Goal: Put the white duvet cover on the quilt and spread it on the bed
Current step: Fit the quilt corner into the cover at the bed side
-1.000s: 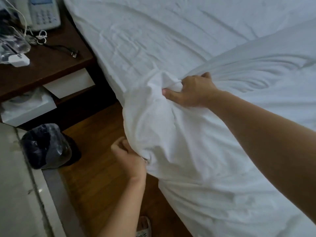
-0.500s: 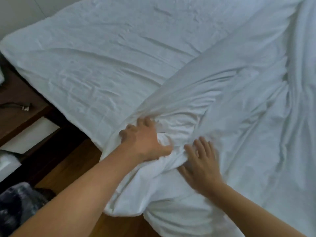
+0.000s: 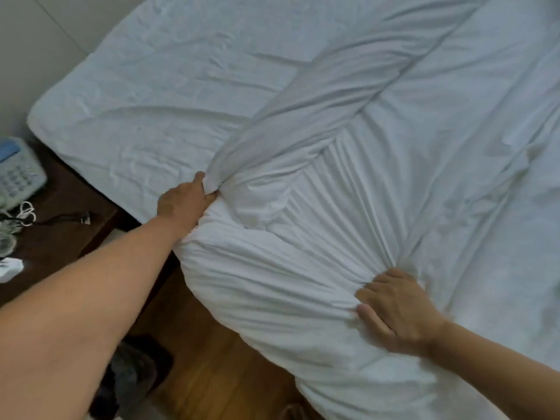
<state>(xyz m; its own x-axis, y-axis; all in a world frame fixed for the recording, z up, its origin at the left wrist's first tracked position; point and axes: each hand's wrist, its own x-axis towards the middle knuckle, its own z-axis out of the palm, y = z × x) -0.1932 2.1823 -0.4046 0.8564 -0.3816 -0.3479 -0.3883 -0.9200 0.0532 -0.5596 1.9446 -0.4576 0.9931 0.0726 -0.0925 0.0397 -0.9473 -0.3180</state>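
Observation:
The white duvet cover (image 3: 318,225), with the quilt's bulk inside it, lies bunched in tight pleats over the near edge of the bed (image 3: 157,95). My left hand (image 3: 186,203) pinches a gathered corner of the cover at the bed's left edge, fingers closed on the cloth. My right hand (image 3: 394,310) clutches another fold of the cover lower right, and the pleats run taut between the two hands. The quilt itself is hidden by the cover. Part of the bundle hangs off the bed towards the floor.
A dark wooden nightstand (image 3: 60,237) stands left of the bed, with a telephone (image 3: 18,174), cables and a white adapter on it. Below is a wooden floor (image 3: 212,368) and a dark bag (image 3: 133,374). A wall borders the bed's far left.
My hands have drawn apart: the left now pinches a corner further up and left, the right grips a fold lower right. The cover between them is stretched into pleats. The view has shifted.

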